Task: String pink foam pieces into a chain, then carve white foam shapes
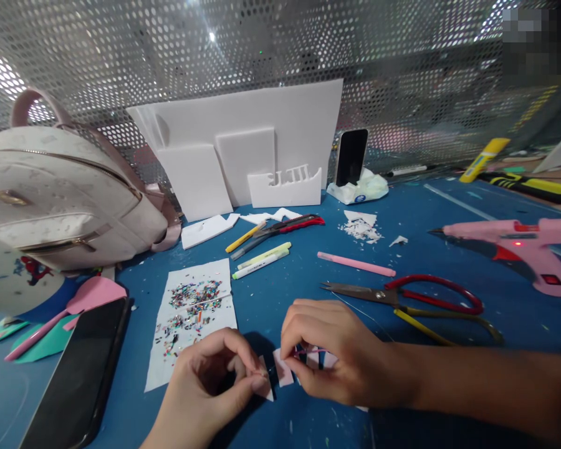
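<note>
My left hand [215, 377] is closed in a pinch, thumb against forefinger, at the front middle of the table. A small pale pink piece [268, 393] shows at its fingertips. Just to the right, my right hand [339, 355] also pinches, with a thin pink strip [308, 351] at its fingers. A pink square [285, 369] lies by its thumb and forefinger; whether the fingers touch it I cannot tell. More pale pink pieces show partly behind that hand. Left of both hands, a white sheet [224, 274] carries scattered multicoloured bits [196, 298].
Scissors [359, 291] with red and yellow handles lie beyond my right hand, and a pink glue gun [509, 234] stands at right. Pens, a utility knife [280, 232] and white foam boards [243, 106] are behind. A phone [77, 380] and backpack [70, 193] occupy the left.
</note>
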A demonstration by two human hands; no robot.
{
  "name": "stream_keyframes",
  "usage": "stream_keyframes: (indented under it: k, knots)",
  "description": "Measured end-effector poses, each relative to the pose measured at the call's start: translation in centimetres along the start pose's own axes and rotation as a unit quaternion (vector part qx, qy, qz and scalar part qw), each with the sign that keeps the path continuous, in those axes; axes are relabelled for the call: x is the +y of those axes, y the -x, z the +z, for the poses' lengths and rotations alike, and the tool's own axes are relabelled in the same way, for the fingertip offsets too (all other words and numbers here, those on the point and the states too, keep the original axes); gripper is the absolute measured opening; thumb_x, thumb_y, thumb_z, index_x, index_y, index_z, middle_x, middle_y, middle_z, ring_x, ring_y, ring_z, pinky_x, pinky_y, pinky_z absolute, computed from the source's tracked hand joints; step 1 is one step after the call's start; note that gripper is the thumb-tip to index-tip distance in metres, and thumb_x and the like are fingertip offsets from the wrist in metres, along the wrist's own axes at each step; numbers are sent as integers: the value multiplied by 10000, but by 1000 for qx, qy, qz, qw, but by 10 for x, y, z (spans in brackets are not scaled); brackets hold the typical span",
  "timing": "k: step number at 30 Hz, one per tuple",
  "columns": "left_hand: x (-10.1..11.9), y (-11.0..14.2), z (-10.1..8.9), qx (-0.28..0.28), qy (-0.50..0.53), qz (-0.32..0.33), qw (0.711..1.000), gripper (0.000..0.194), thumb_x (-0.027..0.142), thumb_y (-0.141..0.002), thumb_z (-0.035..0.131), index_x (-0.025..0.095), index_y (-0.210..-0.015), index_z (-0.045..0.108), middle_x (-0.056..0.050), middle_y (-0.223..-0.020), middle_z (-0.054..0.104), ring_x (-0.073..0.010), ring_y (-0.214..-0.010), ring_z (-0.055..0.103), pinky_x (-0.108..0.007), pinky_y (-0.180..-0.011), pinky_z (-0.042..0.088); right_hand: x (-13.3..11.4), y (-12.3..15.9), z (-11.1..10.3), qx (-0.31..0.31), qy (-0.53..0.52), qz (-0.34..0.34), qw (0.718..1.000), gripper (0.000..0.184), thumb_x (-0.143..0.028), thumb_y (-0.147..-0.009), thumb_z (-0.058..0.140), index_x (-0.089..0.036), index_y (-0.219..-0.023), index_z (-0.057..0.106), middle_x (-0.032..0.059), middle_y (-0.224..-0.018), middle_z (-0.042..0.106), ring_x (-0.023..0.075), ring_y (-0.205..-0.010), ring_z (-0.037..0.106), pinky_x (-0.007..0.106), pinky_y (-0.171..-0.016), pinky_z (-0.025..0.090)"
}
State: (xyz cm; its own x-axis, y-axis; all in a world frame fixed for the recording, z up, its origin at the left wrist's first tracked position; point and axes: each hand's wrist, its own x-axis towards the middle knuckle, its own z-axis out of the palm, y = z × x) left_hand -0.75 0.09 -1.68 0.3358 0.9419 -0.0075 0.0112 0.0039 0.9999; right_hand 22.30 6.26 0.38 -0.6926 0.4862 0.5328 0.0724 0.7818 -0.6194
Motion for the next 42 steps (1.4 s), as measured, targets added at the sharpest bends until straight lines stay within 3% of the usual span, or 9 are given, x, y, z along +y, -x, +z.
stream_keyframes:
  k: [6, 11, 18, 38, 42]
  knots:
    - [4, 0, 6, 50, 14, -9, 999, 135, 220, -852, 742, 185, -789, 628, -24, -764, 735, -117, -682, 695, -197, -647, 529, 0, 0, 0, 2, 5, 2, 1000, 75, -111, -838, 604, -182, -851, 585, 0, -782, 655, 139, -722, 563, 269, -652, 400]
    - [3, -1, 4, 13, 7, 1, 1000, 93, 185, -870, 714, 186, -817, 637, -35, -791, 743, -127, -704, 705, -204, -655, 542, -2, 0, 0, 14, 6, -1, 1000, 79, -105, -833, 601, -181, -850, 588, 5, -780, 661, 142, -720, 570, 269, -647, 398]
    - [10, 0, 15, 90, 54, -15, 994, 140, 177, -807, 768, 172, -745, 642, -10, -713, 724, -105, -648, 678, -178, -634, 516, -2, 0, 0, 12, 4, 7, 1000, 86, -99, -827, 611, -179, -850, 588, 4, -786, 658, 140, -728, 572, 266, -662, 398]
    - [4, -2, 5, 23, -4, 2, 1000, 111, 189, -845, 733, 176, -791, 637, -47, -771, 737, -141, -687, 708, -224, -645, 561, 0, 1, 1, 7, 8, 12, 1000, 74, -115, -832, 619, -180, -850, 588, -1, -783, 649, 136, -723, 564, 270, -649, 393]
    - [9, -1, 11, 72, 21, -13, 997, 130, 184, -813, 756, 174, -752, 641, -20, -730, 723, -119, -658, 687, -199, -636, 539, 0, 0, 1, 9, 11, 12, 1000, 79, -116, -832, 625, -182, -852, 587, -2, -785, 648, 136, -724, 561, 270, -651, 393]
